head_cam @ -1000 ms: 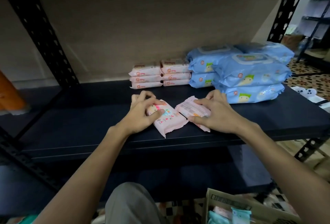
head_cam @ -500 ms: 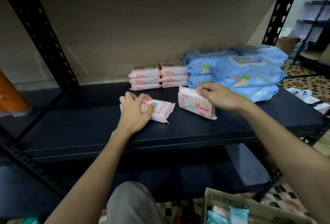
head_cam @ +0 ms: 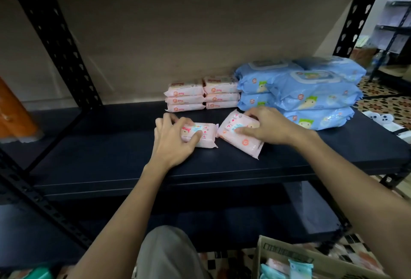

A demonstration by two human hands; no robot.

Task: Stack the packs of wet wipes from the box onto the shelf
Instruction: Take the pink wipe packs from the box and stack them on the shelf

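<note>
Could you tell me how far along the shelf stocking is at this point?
Done: two stacks of small pink packs and the large blue packs sit at the back of the shelf. In hand: the left hand and right hand each grip a pink pack lying on the shelf, not yet stacked. Left: more packs show in the cardboard box.

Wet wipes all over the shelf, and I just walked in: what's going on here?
A person is stocking a dark shelf with wipes. The left hand grips one small pink pack lying flat on the shelf, and the right hand holds a second pink pack beside it, turned at an angle. Behind them stand two short stacks of pink packs and a pile of bigger blue packs. A cardboard box with more packs sits below.
</note>
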